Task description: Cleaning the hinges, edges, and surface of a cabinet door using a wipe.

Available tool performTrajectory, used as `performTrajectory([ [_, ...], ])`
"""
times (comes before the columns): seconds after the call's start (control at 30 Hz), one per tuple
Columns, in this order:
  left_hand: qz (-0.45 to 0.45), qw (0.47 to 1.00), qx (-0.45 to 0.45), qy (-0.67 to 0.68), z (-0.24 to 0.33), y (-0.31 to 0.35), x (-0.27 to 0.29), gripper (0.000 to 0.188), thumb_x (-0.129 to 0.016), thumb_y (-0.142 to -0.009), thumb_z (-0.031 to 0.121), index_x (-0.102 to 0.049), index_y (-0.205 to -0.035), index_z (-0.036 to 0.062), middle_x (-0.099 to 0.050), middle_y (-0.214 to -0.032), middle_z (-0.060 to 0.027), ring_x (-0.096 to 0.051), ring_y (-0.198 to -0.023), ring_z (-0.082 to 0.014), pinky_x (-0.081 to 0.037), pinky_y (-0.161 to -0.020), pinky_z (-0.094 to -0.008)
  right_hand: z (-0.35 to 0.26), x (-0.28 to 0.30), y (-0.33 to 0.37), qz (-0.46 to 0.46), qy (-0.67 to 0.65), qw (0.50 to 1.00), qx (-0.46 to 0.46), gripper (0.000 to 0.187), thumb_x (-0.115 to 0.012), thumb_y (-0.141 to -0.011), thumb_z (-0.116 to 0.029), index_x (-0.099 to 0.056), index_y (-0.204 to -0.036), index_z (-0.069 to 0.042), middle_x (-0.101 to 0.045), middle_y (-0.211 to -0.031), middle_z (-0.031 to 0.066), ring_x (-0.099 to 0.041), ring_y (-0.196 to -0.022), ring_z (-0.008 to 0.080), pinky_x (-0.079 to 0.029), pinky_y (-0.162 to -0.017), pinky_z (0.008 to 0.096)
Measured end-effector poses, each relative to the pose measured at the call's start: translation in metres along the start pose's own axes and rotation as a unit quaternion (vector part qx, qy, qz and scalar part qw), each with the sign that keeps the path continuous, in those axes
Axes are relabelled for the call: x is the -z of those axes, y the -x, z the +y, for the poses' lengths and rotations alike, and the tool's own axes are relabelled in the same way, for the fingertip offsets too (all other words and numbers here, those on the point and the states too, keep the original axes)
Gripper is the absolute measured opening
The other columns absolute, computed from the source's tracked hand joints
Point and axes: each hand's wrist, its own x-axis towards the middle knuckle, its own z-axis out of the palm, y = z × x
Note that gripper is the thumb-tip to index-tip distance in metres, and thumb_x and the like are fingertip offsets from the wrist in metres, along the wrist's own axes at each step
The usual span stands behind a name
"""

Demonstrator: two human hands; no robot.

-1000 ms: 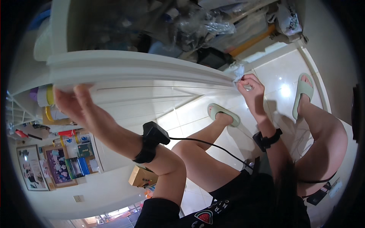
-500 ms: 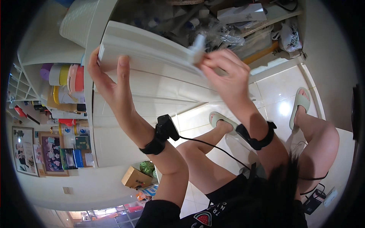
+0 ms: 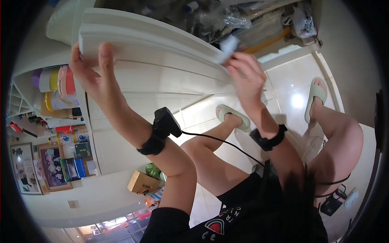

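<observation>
My left hand (image 3: 95, 73) grips the corner of a white panelled cabinet door (image 3: 150, 67), its thumb on the front face and its fingers wrapped round the edge. Pinched in my right hand (image 3: 248, 77) is a small white wad, like a cloth or tissue (image 3: 229, 44), blurred by motion. The wad is at the door's long upper edge, toward the end away from my left hand. Whether it presses on the edge I cannot tell.
Behind the door, the open cabinet holds clear plastic bags (image 3: 233, 20) and other clutter. Shelves with colourful containers (image 3: 65, 81) stand at left. My slippered feet (image 3: 233, 116) rest on the tiled floor. A cable (image 3: 223, 139) runs from my left wrist band. A cardboard box (image 3: 142, 182) sits lower left.
My right hand and the white wad have moved along the door's edge, away from my left hand. The door and my left hand appear farther up and left; the whole view has shifted somewhat.
</observation>
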Motion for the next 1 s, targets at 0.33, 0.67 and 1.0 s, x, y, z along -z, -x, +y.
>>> performTrajectory([
  [0.33, -0.021, 0.999, -0.027, 0.007, -0.001, 0.0, 0.001, 0.054, -0.068, -0.081, 0.028, -0.044, -0.121, -0.0001, -0.052, -0.103, -0.0081, -0.05, -0.099, -0.0144, -0.041, -0.089, -0.0285, -0.046, -0.052, -0.028, 0.108, 0.006, 0.966, 0.234, 0.02, -0.066, -0.065, -0.005, -0.067, -0.085, -0.005, -0.053, -0.078, 0.0015, -0.052, -0.071, 0.017, -0.047, -0.059, 0.0256],
  [0.67, 0.0, 0.999, -0.03, 0.022, -0.004, 0.001, 0.005, 0.051, -0.068, -0.081, 0.027, -0.046, -0.119, 0.0012, -0.052, -0.103, -0.0073, -0.05, -0.099, -0.014, -0.041, -0.088, -0.0274, 0.007, -0.006, 0.031, -0.012, 0.067, 0.991, 0.111, 0.022, -0.069, -0.063, 0.008, -0.069, -0.084, -0.001, -0.058, -0.079, 0.008, -0.057, -0.072, 0.0217, -0.049, -0.06, 0.0284],
  [1.0, 0.005, 1.0, -0.014, 0.026, -0.002, 0.0, -0.001, 0.054, -0.066, -0.082, 0.027, -0.044, -0.122, -0.001, -0.055, -0.107, -0.0112, -0.05, -0.106, -0.0147, -0.034, -0.096, -0.0296, -0.029, -0.03, -0.015, 0.016, 0.05, 0.975, 0.218, 0.024, -0.069, -0.061, 0.004, -0.069, -0.084, -0.002, -0.056, -0.078, 0.0042, -0.053, -0.071, 0.0182, -0.046, -0.057, 0.0247],
])
